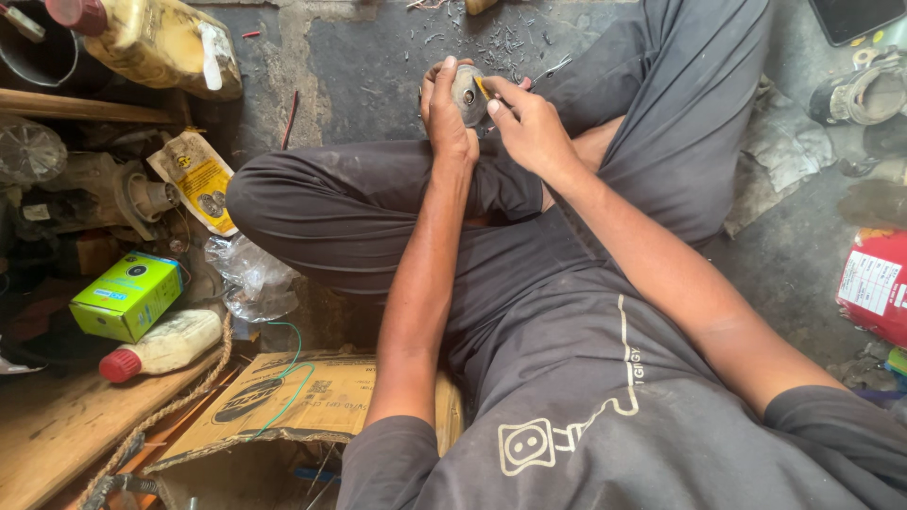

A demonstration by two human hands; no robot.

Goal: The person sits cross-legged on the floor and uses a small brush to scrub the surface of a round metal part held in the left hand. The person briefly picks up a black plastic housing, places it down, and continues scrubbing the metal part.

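I sit cross-legged on a concrete floor in dark grey clothes. My left hand (446, 113) grips a small round grey metal part (468, 94) with a hole in its middle, held above my knees. My right hand (529, 123) is closed beside it, pinching a thin yellow-handled tool (482, 88) whose tip touches the part's face. Small metal shavings and bits lie scattered on the floor (378, 66) just beyond my hands.
On the left are a yellow oil jug (156, 38), a green box (128, 295), a red-capped bottle (165, 345), a torn cardboard box (283, 401), a plastic bag (250, 276) and motor parts (104, 194). At right lie a red packet (874, 283), rags and a sandal (860, 94).
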